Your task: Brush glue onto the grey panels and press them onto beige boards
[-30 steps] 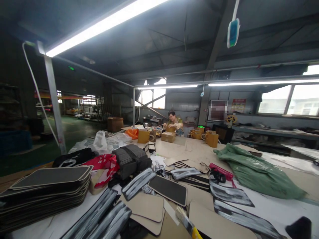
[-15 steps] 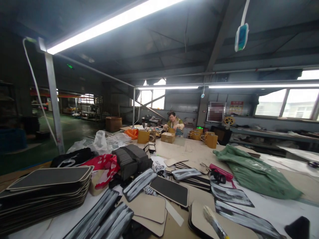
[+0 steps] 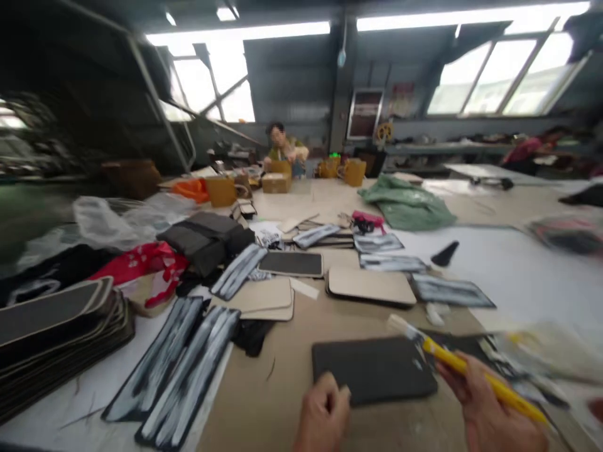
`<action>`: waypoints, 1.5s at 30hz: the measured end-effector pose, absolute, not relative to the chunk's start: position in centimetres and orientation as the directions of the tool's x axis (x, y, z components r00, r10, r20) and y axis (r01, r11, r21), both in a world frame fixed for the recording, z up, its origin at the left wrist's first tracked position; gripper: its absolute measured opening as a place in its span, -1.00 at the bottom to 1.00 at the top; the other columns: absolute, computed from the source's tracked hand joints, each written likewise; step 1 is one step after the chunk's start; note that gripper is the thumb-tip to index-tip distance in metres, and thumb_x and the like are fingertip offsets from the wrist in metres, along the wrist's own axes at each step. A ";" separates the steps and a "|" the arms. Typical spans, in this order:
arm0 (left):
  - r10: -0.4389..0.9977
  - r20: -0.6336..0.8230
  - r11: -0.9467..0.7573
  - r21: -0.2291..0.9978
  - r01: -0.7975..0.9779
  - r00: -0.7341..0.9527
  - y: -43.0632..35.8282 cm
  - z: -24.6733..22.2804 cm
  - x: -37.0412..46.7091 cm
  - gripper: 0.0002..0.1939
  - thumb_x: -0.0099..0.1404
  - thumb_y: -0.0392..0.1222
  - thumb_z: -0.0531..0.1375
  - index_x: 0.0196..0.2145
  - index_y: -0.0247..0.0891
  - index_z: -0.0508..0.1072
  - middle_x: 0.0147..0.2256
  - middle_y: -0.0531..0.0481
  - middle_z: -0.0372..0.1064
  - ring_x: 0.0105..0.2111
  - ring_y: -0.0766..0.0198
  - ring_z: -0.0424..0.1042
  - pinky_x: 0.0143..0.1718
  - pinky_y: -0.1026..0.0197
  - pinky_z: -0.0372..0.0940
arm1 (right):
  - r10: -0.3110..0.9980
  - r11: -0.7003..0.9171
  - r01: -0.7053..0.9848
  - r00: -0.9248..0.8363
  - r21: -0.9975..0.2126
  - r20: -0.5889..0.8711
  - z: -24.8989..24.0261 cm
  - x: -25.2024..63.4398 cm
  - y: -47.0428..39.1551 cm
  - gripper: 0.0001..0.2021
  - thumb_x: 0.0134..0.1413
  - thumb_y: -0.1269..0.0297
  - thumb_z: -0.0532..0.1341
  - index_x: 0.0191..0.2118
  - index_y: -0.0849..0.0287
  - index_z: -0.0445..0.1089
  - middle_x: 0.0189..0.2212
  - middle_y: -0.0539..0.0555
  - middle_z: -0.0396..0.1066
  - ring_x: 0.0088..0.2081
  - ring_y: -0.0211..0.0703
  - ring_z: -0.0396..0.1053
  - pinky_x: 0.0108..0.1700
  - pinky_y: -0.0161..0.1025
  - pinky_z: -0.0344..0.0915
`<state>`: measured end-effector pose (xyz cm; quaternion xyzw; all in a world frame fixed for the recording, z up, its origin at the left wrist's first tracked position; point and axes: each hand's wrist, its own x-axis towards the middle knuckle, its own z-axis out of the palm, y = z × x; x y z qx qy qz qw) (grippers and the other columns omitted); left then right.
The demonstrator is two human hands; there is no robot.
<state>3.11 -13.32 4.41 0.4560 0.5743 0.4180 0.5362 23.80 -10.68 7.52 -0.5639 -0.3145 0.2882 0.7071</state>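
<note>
Toward the near edge of the tan counter (image 3: 254,402), I see a bright yellow brush handle (image 3: 490,383) and a plain charcoal panel (image 3: 377,370). Streaky white bands run over the dark strips (image 3: 191,376) nearer the left corner; beyond, the cloth (image 3: 157,267) is red with white marks.

This is a workshop — a large worktable (image 3: 264,389) spread with stacked dark panels (image 3: 51,339) and white-streaked strips (image 3: 188,376), a person (image 3: 282,147) seated at its far side. Long tube lights (image 3: 471,17) hang overhead, and loaded shelving (image 3: 424,149) runs below wide windows (image 3: 502,75) — an industrial room.
</note>
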 end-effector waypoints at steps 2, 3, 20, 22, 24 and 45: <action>0.959 -0.250 0.271 0.947 0.175 -0.132 -12.2 1.5 1.6 -0.55 0.08 0.14 0.13 -0.70 -0.22 0.12 -0.71 0.17 0.04 -0.61 0.38 0.13 -0.47 0.27 0.14 | 0.739 0.210 -0.254 0.674 -0.944 -0.017 5.6 26.1 -10.5 -0.69 -0.21 0.14 0.33 -0.36 0.26 0.38 -0.39 0.06 0.43 -0.38 -0.19 0.43 -0.28 -0.25 0.43; 0.953 -0.219 0.266 0.934 0.237 -0.208 -11.7 0.1 0.9 -0.53 0.05 0.17 0.12 -0.72 -0.21 0.09 -0.71 0.16 0.03 -0.61 0.37 0.12 -0.48 0.27 0.13 | 0.731 0.183 -0.315 0.677 -0.931 -0.085 4.6 27.2 -10.6 -0.72 -0.20 0.17 0.32 -0.38 0.27 0.38 -0.42 0.06 0.44 -0.40 -0.21 0.43 -0.32 -0.30 0.43; 0.936 -0.276 0.341 0.867 0.364 -0.218 -7.2 -7.4 1.5 -0.56 0.06 0.03 0.11 -0.20 -0.34 0.39 -0.29 -0.18 0.41 -0.21 0.06 0.39 -0.10 0.02 0.25 | 0.698 -0.018 -0.601 0.565 -0.799 -0.441 -4.6 31.6 -4.1 -0.88 -0.06 0.32 0.23 -0.48 0.29 0.36 -0.55 0.04 0.45 -0.45 -0.26 0.43 -0.29 -0.37 0.40; 0.944 -0.231 0.314 0.844 0.434 -0.234 -7.0 -7.4 1.7 -0.58 0.09 -0.03 0.10 -0.16 -0.35 0.39 -0.25 -0.19 0.39 -0.15 0.05 0.35 -0.05 0.02 0.21 | 0.707 -0.032 -0.619 0.541 -0.785 -0.456 -5.1 31.6 -4.4 -0.89 -0.08 0.34 0.23 -0.48 0.29 0.37 -0.54 0.04 0.45 -0.44 -0.26 0.43 -0.27 -0.36 0.41; 0.949 -0.197 0.297 0.820 0.489 -0.246 -6.9 -7.6 1.9 -0.58 0.11 -0.09 0.08 -0.11 -0.38 0.36 -0.21 -0.21 0.36 -0.11 0.05 0.32 -0.01 0.03 0.18 | 0.718 -0.030 -0.629 0.527 -0.777 -0.455 -5.3 31.6 -5.0 -0.90 -0.11 0.34 0.25 -0.46 0.29 0.39 -0.52 0.02 0.46 -0.42 -0.25 0.43 -0.25 -0.35 0.41; 0.873 0.355 -0.476 0.471 0.743 0.334 -9.3 -7.3 0.2 -0.68 0.20 -0.26 0.12 -0.06 -0.21 0.31 -0.07 -0.16 0.28 -0.02 0.07 0.24 -0.04 -0.06 0.26 | 0.821 -0.153 -0.358 0.473 -0.921 -0.321 0.1 24.0 -6.9 -0.62 -0.27 0.10 0.38 -0.36 0.27 0.37 -0.48 0.05 0.45 -0.45 -0.17 0.44 -0.39 -0.29 0.45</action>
